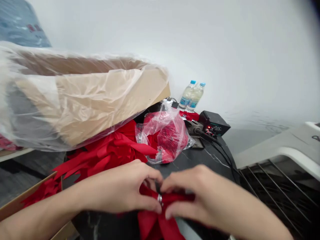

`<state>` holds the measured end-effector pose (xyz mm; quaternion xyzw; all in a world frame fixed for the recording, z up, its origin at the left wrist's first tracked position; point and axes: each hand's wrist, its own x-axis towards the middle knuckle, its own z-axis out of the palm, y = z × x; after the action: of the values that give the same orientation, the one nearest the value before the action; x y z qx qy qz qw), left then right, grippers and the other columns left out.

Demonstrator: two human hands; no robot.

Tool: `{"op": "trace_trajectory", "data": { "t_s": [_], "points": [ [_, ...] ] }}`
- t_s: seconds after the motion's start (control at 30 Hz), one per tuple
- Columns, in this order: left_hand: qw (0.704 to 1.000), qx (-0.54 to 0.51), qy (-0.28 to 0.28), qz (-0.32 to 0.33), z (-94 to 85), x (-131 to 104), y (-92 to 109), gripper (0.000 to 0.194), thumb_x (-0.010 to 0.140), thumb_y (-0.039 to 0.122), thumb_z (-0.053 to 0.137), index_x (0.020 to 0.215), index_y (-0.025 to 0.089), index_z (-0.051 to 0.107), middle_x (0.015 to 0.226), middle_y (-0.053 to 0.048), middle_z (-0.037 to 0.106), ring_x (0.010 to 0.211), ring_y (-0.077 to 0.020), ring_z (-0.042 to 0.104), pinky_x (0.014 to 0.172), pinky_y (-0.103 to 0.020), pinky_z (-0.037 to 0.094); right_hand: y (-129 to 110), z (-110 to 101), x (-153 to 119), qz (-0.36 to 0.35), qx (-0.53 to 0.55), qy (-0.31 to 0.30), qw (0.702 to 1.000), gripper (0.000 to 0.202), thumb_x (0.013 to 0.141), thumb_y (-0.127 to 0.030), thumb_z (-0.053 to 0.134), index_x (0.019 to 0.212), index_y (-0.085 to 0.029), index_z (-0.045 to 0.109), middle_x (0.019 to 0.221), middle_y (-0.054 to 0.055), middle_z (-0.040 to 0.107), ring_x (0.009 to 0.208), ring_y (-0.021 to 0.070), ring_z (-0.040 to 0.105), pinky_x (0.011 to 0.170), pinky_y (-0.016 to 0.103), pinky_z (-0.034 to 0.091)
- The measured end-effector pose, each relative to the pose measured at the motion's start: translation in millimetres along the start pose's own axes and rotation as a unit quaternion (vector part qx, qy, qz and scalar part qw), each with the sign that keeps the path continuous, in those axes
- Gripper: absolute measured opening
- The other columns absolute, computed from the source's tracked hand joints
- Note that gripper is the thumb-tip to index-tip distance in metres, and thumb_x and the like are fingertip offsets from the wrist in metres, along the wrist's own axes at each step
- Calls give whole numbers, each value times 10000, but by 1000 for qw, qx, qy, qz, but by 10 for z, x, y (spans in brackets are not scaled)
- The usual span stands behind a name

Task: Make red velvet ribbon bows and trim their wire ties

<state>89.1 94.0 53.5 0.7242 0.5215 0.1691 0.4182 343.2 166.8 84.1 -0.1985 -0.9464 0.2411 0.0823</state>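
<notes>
Near the front of a black marbled table (pixel 185 160), both my hands grip a red fabric ribbon (pixel 160 228), gathered at its middle. My left hand (pixel 130 190) closes thumb and fingers on the left side of the gather. From the right, my right hand (pixel 197 190) pinches the same ribbon. Between the fingertips shows a small shiny silver piece (pixel 160 199), too blurred to name. Two ribbon tails hang below toward me. Beyond my left hand lies a heap of red ribbons (pixel 105 153), beside a clear plastic bag (pixel 172 136) with red material inside.
A large cardboard box (pixel 100 96) draped in clear plastic stands at the back left. Two water bottles (pixel 191 96) are by the wall. A black control box (pixel 215 123) with a red light and cables sits right of them. A white appliance (pixel 282 146) borders the right.
</notes>
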Motion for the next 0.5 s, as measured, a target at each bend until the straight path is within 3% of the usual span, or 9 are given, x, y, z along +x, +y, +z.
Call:
{"op": "trace_trajectory", "data": {
  "t_s": [0.03,0.1,0.13,0.2,0.3,0.4,0.5],
  "points": [
    [997,-31,-70,3,-6,162,-4,267,832,452,795,1011,255,825,935,26,833,804,-173,757,753,-219,557,92,32,145,33,67,10,997,156,974,-435,702,1000,-293,761,874,-60,791,738,98,740,691,149,549],
    [989,-59,-138,-9,-33,421,-80,282,862,435,776,1036,214,803,979,-23,832,872,-188,761,771,-227,540,365,131,409,98,95,89,987,247,1068,-372,539,1022,-236,741,871,-21,784,744,109,735,717,181,558],
    [986,-61,-154,-15,-47,513,-136,305,864,440,774,1052,200,790,992,-42,830,898,-198,762,785,-236,539,520,211,525,96,63,102,988,236,1072,-317,521,1079,-217,735,904,-4,787,757,117,739,733,197,565],
    [985,-43,-169,-9,-66,634,-249,327,869,450,765,1066,189,767,1003,-61,821,918,-211,756,795,-254,538,790,425,718,85,-4,76,994,266,1034,-176,546,1245,-195,708,1184,54,767,1075,183,741,985,283,554],
    [983,-43,-179,1,-88,718,-381,326,880,448,752,1076,187,750,1020,-64,809,927,-206,752,802,-252,540,991,741,880,100,-30,69,992,486,991,-140,587,1476,-127,552,1411,164,640,1261,288,664,1074,423,531],
    [976,-89,-201,-2,-128,738,-469,352,856,375,787,1155,196,741,1045,-52,806,943,-187,758,817,-221,549,996,877,909,123,-40,67,989,589,967,-155,625,1535,-106,479,1349,199,639,1155,334,696,983,492,567],
    [974,-106,-201,12,-170,720,-529,386,828,286,810,1199,205,743,1067,-49,805,961,-183,756,842,-221,560,981,855,878,133,-31,73,988,398,990,-159,593,1387,-152,618,1208,141,678,1018,280,716,906,438,576]
  ]
}}
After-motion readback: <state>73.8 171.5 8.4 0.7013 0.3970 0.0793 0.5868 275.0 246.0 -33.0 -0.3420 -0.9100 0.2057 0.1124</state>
